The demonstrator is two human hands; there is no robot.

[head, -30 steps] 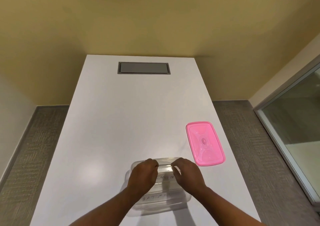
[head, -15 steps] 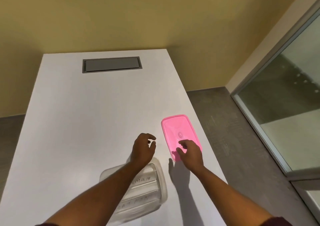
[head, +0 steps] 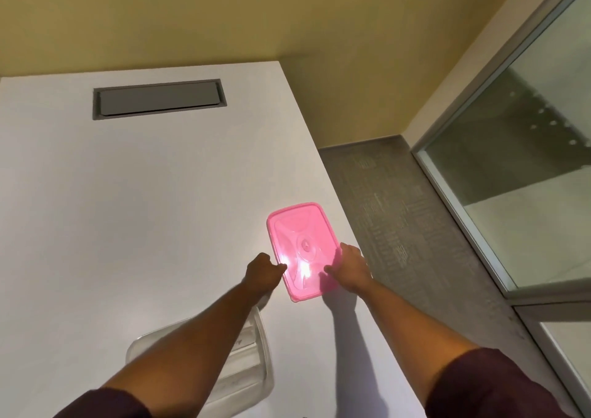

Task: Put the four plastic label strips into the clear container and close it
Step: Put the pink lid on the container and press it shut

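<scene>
Both hands take the pink lid (head: 302, 251) by its long edges, near end raised

The right hand (head: 350, 269) holds one side, thumb on top, fingers hidden beneath; the left hand (head: 262, 272) meets the opposite edge, its hold unclear. The lid looks light, thin, slightly flexible and glossy, so an edge grip suits it. The clear container (head: 260, 353) sits open on the white table (head: 128, 209) under the left forearm, label strips (head: 244, 357) partly visible inside, count unclear

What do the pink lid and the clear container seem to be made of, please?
Pink rectangular lid: probably glossy, translucent plastic, given its bright glare and moulded relief. Clear rectangular container: likely thin transparent plastic, since the table shows through its walls.
</scene>
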